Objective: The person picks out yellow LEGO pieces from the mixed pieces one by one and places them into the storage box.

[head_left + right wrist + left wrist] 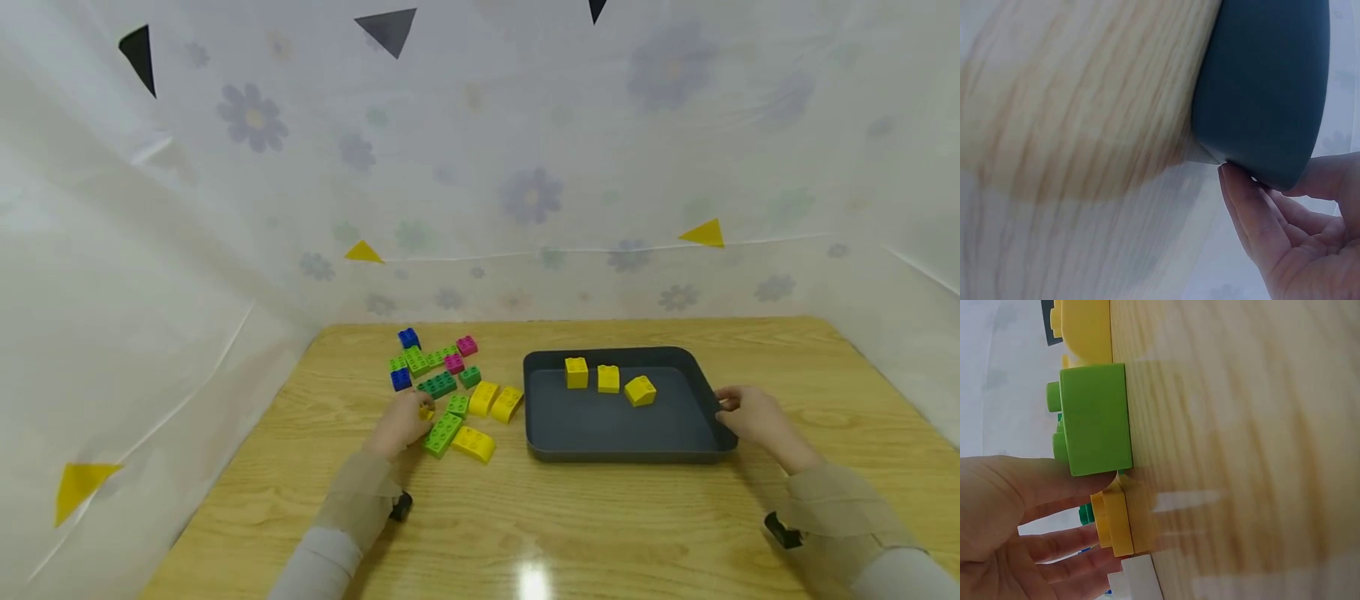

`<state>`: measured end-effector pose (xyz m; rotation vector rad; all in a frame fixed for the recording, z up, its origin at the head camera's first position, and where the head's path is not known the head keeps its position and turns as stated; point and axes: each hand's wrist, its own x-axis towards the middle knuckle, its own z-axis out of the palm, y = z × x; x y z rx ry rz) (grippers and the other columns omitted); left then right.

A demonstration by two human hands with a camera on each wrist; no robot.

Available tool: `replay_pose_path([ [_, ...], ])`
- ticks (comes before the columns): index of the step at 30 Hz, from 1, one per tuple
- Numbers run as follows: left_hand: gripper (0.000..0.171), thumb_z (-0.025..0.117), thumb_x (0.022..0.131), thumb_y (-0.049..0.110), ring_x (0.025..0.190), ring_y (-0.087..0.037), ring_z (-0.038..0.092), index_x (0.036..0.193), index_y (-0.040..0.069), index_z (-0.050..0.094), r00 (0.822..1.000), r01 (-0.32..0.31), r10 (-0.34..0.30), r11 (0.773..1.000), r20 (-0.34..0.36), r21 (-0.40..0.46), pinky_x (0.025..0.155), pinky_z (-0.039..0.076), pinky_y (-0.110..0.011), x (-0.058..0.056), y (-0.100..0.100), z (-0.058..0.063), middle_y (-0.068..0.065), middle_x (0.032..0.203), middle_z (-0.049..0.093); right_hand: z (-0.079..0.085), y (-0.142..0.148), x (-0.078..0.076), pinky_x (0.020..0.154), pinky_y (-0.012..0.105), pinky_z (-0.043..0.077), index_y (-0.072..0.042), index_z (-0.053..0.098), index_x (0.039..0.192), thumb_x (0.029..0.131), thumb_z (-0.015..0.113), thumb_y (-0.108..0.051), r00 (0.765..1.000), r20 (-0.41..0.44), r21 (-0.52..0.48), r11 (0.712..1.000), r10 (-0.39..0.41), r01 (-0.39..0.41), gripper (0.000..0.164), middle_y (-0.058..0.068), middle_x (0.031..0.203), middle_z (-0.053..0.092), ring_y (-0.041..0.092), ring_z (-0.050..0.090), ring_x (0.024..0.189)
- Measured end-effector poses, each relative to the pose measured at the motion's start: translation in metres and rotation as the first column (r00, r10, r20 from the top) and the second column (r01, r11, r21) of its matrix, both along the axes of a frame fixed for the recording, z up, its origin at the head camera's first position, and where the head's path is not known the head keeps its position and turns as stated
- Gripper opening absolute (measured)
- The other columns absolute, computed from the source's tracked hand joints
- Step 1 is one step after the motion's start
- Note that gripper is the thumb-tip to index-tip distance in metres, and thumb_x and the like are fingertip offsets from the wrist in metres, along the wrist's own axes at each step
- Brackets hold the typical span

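My left hand (402, 423) is at the left of a loose group of toy building bricks, thumb and fingers about a small yellow brick (1121, 519) on the table. Its thumb is beside the end of a light green brick (1096, 419). In the head view that yellow brick is mostly covered by the hand. My right hand (753, 417) grips the right side of a dark grey tray (622, 457), fingertips low on the outer wall and thumb at the rim, as the right wrist view shows. Inside the tray stand three yellow bricks (608, 379), apart from each other.
Between left hand and tray lie yellow curved bricks (474, 444) and a long light green brick (443, 435). Farther back are dark green (437, 385), blue (401, 379) and pink bricks (454, 363). A pale brick (1141, 578) is under the left fingers. Patterned sheeting (525, 283) encloses the table.
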<state>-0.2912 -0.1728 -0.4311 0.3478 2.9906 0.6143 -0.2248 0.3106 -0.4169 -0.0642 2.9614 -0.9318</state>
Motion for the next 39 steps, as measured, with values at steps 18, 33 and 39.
replay_pose_path([
  [18,0.011,0.067,0.077,-0.001,0.073,-0.019,0.048,0.088,0.0,0.065,0.998,-0.02,0.021,1.0,0.066,-0.015,0.064,0.046,-0.03,0.001,0.003,0.008,-0.01,0.09,0.057,-0.001,0.001,0.0,0.065,0.043,0.05,0.024,0.045,0.112,0.083,0.054,0.001,1.0,-0.001,-0.015,1.0,0.01,-0.01,0.038,0.037,0.097,0.053,0.047,0.053,0.088],
  [33,0.023,0.064,0.083,0.004,0.1,-0.03,0.057,0.105,-0.003,0.064,0.996,-0.023,0.022,1.0,0.083,0.004,0.079,0.051,-0.04,0.0,0.023,0.044,-0.016,0.109,0.06,0.0,0.0,0.0,0.064,0.043,0.05,0.024,0.045,0.112,0.083,0.055,0.001,1.0,-0.007,-0.012,1.0,0.003,-0.003,0.038,0.036,0.096,0.054,0.047,0.053,0.087],
  [39,0.021,0.061,0.084,-0.002,0.097,-0.026,0.056,0.105,-0.001,0.063,0.997,0.016,-0.015,1.0,0.077,-0.011,0.08,0.05,-0.038,-0.005,0.046,0.061,-0.013,0.107,0.06,0.0,0.0,0.0,0.064,0.043,0.05,0.024,0.045,0.112,0.083,0.055,0.0,1.0,-0.003,-0.01,1.0,0.01,-0.01,0.039,0.036,0.097,0.054,0.047,0.053,0.087],
])
